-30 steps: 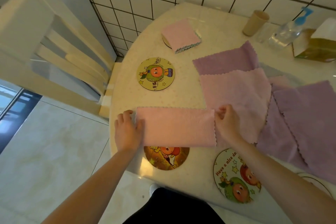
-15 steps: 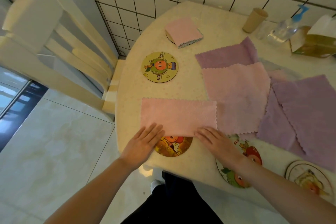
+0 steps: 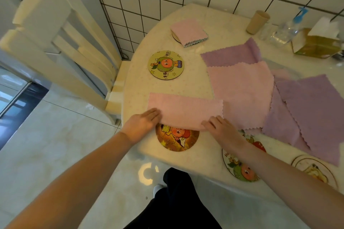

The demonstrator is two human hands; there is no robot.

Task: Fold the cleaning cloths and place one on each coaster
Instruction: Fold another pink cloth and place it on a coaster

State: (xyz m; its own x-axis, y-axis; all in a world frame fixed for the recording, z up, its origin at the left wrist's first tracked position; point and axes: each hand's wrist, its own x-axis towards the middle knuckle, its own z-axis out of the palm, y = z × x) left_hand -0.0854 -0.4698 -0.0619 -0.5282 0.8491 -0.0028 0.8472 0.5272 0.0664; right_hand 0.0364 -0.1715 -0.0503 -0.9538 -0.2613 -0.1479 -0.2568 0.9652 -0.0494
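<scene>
A pink cloth (image 3: 186, 110), folded once into a long rectangle, lies near the table's front edge. My left hand (image 3: 142, 123) rests flat at its near-left corner, fingers together. My right hand (image 3: 220, 127) presses flat on its near-right edge. The cloth's near edge overlaps an orange cartoon coaster (image 3: 176, 140). A green-and-orange coaster (image 3: 166, 64) lies bare further back. A folded pink cloth (image 3: 189, 31) sits on the far coaster. My right forearm partly covers another coaster (image 3: 240, 169), and one more coaster (image 3: 314, 170) lies at the right edge.
Unfolded pink cloth (image 3: 240, 93) and purple cloths (image 3: 314, 109) spread over the table's right half. A beige cup (image 3: 257, 22), a spray bottle (image 3: 287, 29) and a tissue box (image 3: 320, 42) stand by the tiled wall. A cream chair (image 3: 55, 46) stands left of the table.
Both hands moved from the cloth's side ends to its near edge and flattened onto it. The cloth stayed folded in half; the camera shifted slightly.
</scene>
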